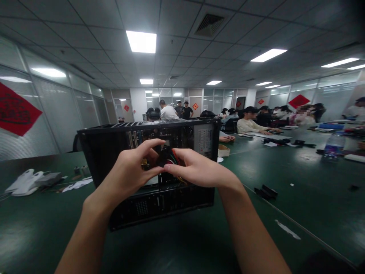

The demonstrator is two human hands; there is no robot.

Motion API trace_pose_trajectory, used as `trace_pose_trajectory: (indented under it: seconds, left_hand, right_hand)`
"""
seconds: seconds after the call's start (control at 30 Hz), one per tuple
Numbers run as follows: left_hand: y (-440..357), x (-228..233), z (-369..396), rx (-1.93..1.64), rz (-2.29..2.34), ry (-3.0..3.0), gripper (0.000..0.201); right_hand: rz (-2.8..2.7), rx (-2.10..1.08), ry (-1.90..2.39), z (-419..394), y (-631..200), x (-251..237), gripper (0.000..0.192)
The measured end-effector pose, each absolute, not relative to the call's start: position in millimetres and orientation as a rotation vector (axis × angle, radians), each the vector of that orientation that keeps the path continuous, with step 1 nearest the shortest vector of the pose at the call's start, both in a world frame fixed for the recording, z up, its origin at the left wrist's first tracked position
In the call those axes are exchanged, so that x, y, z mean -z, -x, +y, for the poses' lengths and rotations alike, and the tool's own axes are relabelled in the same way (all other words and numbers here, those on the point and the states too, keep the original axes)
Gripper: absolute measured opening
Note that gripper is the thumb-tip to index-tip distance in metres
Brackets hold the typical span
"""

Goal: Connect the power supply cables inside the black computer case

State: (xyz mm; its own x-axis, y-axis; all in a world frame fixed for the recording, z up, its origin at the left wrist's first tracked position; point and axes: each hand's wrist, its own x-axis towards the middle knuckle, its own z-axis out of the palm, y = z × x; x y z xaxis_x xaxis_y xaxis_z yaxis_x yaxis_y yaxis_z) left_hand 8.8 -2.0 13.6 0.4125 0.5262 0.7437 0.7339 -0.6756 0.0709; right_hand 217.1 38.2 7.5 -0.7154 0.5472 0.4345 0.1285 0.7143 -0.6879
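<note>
Both hands meet over the open side of a black computer case [148, 171] that lies on the green table [308, 190], opening turned toward the wearer, which puts the inside within easy reach. Left hand [134, 165] is curled, thumb and fingers closed in a pinch on a small black connector [162, 156] at the middle of the opening; the grip looks firm, probably to steady the plug. Right hand [196, 167] comes in from the right, fingers half folded, thumb tip pressed against the same connector and the bundle of coloured wires [173, 156] feeding it; the red and yellow leads drape down into the case behind the palm. Whether the connector is seated in anything I cannot tell, as the hands hide it. Near left on the table lie white scraps and a grey piece [31, 182]. Inside the case at far right sits the power supply [203, 139]. Right of the case, a small black part [265, 191] lies well apart. Far right, other people [252, 123] sit at work.
</note>
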Motion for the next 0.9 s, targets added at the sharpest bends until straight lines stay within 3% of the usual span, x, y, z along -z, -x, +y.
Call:
trace_pose_trajectory:
  seconds: [0.27, 0.53, 0.9]
  left_hand:
    - [-3, -15, -2, 0.994, -1.074, 2.394, 0.047]
    - [2, -16, 0, 0.965, -1.021, 2.325, 0.045]
    - [-1, -11, 6, 0.949, -0.941, 1.98, 0.049]
  right_hand:
    - [-2.242, -0.742, 0.512, 39, -205, -3, 0.02]
    - [-2.157, -0.83, 0.513, 34, -196, -4, 0.013]
    - [-2.022, -0.694, 0.457, 40, -187, 0, 0.019]
